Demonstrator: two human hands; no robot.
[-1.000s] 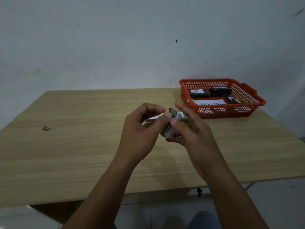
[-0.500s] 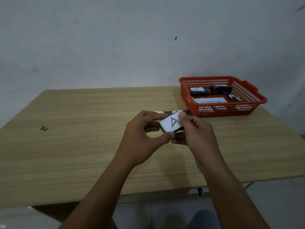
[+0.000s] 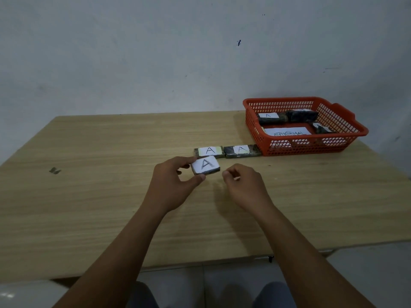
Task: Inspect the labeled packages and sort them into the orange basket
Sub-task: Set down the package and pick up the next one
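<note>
Right hand let go since half-second ago; package now in left hand alone, thumb and fingers pinching its left end, "A" label face up, just above tabletop. Right fingers loosely curled, holding nothing, just beside package. Two more "A" packages lie in row behind, one touching orange basket. Basket holds several packages plus "ABNORMAL" card. Step: inspection of held package, seemingly near done. Next likely: decide, then set down in row or carry right into basket.

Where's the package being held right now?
Head view, centre: the left hand pinches the held package over the table, just in front of two labelled packages beside the orange basket.
</note>
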